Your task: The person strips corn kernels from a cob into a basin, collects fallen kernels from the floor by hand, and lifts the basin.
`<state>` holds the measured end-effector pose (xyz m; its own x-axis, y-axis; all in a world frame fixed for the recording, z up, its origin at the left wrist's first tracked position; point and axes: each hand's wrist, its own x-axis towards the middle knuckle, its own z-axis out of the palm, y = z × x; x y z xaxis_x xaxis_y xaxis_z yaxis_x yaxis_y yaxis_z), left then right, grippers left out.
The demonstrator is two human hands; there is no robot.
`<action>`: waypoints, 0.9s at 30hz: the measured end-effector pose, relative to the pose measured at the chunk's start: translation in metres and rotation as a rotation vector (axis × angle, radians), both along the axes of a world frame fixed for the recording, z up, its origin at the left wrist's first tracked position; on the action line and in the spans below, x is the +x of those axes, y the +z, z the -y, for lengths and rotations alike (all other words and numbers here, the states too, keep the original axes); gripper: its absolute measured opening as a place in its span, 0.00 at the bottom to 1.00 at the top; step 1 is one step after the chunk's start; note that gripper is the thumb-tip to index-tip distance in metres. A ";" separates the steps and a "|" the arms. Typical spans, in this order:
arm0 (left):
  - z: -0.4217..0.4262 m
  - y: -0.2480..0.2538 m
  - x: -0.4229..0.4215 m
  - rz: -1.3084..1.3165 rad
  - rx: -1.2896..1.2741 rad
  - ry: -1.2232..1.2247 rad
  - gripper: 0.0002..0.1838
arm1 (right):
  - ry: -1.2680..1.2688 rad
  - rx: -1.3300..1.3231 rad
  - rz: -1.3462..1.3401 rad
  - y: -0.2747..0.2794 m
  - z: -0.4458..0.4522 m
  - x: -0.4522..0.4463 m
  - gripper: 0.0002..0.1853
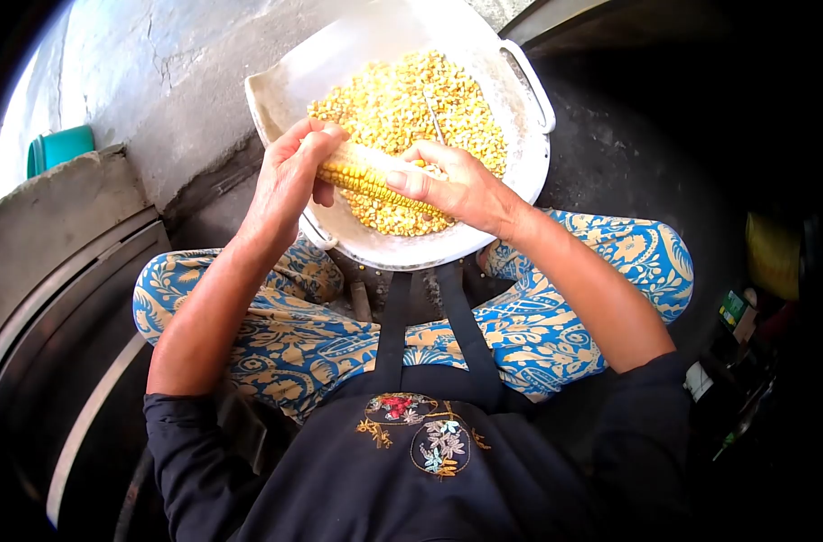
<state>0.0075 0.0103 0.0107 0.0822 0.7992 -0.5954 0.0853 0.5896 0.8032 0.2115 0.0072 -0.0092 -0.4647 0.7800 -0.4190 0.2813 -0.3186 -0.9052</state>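
Observation:
A partly stripped corn cob is held level over a white basin, yellow kernels still on its near side and a bare pale strip along its top. My left hand is closed round the cob's left end, with thumb and fingers pinched there. Around the right part of the cob my right hand is wrapped, its thumb lying on the kernels. Loose corn kernels cover the basin's bottom. A thin metal tool lies among them, its lower end hidden near my right hand.
The basin has a handle at its upper right. My crossed legs in patterned trousers are below it. A teal container stands at the left behind a low concrete ledge. Small items lie at the dark right side.

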 end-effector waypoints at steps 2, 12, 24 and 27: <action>0.000 0.000 -0.001 -0.005 -0.001 0.006 0.13 | 0.065 0.121 0.124 0.000 0.002 0.001 0.23; 0.002 -0.002 0.001 0.050 0.034 0.002 0.12 | -0.207 -0.421 -0.150 -0.019 0.001 0.012 0.19; -0.006 -0.006 -0.009 0.046 -0.050 0.053 0.14 | 0.103 0.237 0.188 0.011 0.002 0.004 0.22; -0.004 -0.008 -0.008 0.056 -0.046 0.065 0.13 | 0.096 0.159 0.185 0.014 -0.002 0.004 0.19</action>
<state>-0.0009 0.0141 0.0029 0.0652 0.7759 -0.6275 0.0015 0.6287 0.7776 0.2156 0.0090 0.0050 -0.4668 0.7988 -0.3795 0.4693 -0.1400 -0.8719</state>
